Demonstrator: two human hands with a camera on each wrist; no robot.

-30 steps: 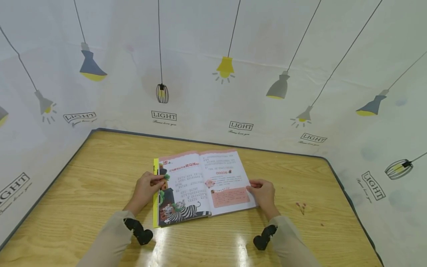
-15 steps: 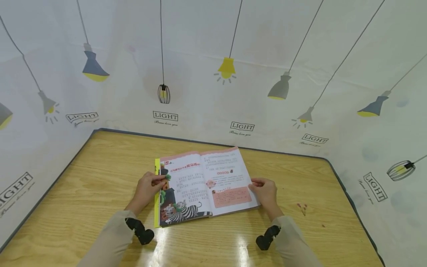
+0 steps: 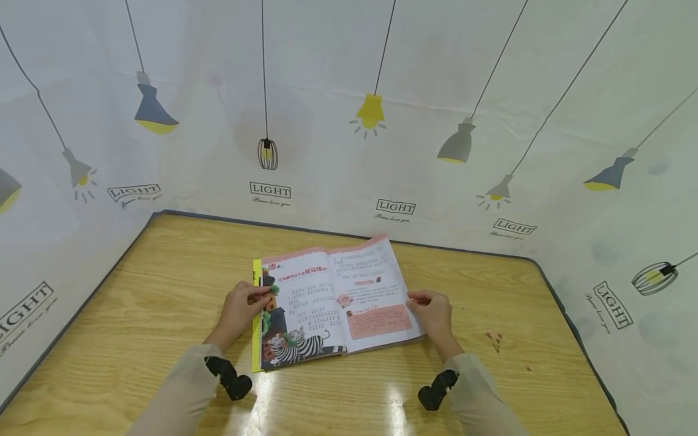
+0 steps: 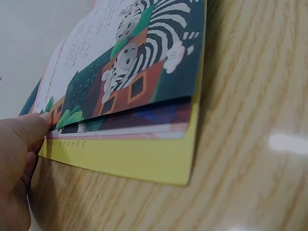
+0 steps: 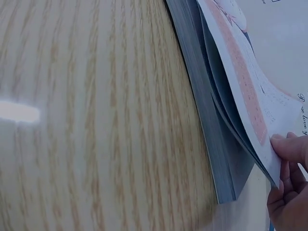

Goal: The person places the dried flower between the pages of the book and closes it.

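An illustrated book (image 3: 316,315) lies spread on the table, zebras on its left page and a pink text box on its right page. My left hand (image 3: 242,309) grips the book's left edge, the thumb on top of the page near a green tree; in the left wrist view the thumb (image 4: 33,126) presses the page above the yellow cover flap (image 4: 144,161). On the other side my right hand (image 3: 433,312) pinches the outer edge of the right page (image 5: 262,120). In the right wrist view that page is lifted and bent away from the thick page block (image 5: 207,130).
The wooden table (image 3: 136,315) has a dark edge along the back and sides. Behind it hangs a white wall covering (image 3: 322,151) printed with lamps. A small reddish flower-like mark (image 3: 494,341) shows on the table to the right.
The upper right corner of the right page has risen over the last second. Both hands stay at the book's edges, and the view has shifted slightly.
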